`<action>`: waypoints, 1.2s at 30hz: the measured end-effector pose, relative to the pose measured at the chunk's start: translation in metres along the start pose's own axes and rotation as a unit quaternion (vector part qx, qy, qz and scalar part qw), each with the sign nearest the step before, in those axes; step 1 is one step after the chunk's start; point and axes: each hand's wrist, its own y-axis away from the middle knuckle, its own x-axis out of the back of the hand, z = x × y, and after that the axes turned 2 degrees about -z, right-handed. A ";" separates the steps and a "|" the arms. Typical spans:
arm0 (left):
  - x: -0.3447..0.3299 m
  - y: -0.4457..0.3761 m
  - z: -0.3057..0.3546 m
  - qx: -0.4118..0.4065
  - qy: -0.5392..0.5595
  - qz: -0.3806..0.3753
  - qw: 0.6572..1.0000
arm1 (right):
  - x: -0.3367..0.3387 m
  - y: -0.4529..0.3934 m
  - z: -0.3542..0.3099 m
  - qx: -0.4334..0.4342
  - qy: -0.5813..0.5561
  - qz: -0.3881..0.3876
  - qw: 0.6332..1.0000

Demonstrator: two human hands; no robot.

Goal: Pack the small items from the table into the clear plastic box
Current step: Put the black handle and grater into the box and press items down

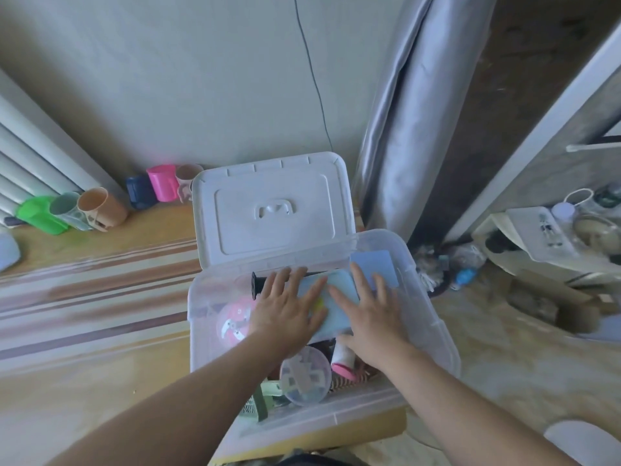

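— Inside the clear plastic box, what are the fingers doing?

— Both sets are spread wide and laid flat. The left hand and the right hand press palm-down, side by side, on a pale blue flat case lying on top of the contents. Nothing is pinched or gripped; I'd judge it a push to seat the case level so the load sits low.

— Why both hands?

— The case spans much of the box's width, so pressure at both ends likely keeps it from tipping. That's a guess from the pose.

— What lies around it?

— A black spool just beyond the left fingertips, a pink round item beside the left wrist, a clear round container and a white bottle with a pink cap nearer the person, partly under the forearms. A blue flat pad stands against the far right wall.

— And the lid?

— The white lid stands open, leaning back behind the box, out of the way for loading.

— Anything left on the table?

— Several cups stand near the wall, well apart from the box. Whether they count as small items, I cannot tell.
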 end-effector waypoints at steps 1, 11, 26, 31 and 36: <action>-0.004 0.000 0.000 -0.003 -0.005 -0.024 1.000 | -0.002 -0.003 -0.002 0.004 0.013 -0.015 1.000; -0.003 0.010 -0.028 0.045 0.010 0.032 0.998 | 0.008 0.011 0.031 0.018 0.008 0.006 1.000; -0.001 0.046 -0.089 0.053 0.073 0.115 0.989 | 0.041 -0.003 0.086 0.100 -0.059 0.160 0.980; -0.021 0.070 -0.118 0.190 0.086 0.063 0.976 | 0.029 -0.010 0.121 -0.029 -0.066 0.067 0.995; -0.023 0.055 -0.132 0.234 0.222 0.068 0.944 | 0.024 -0.025 0.109 -0.020 -0.198 0.069 0.978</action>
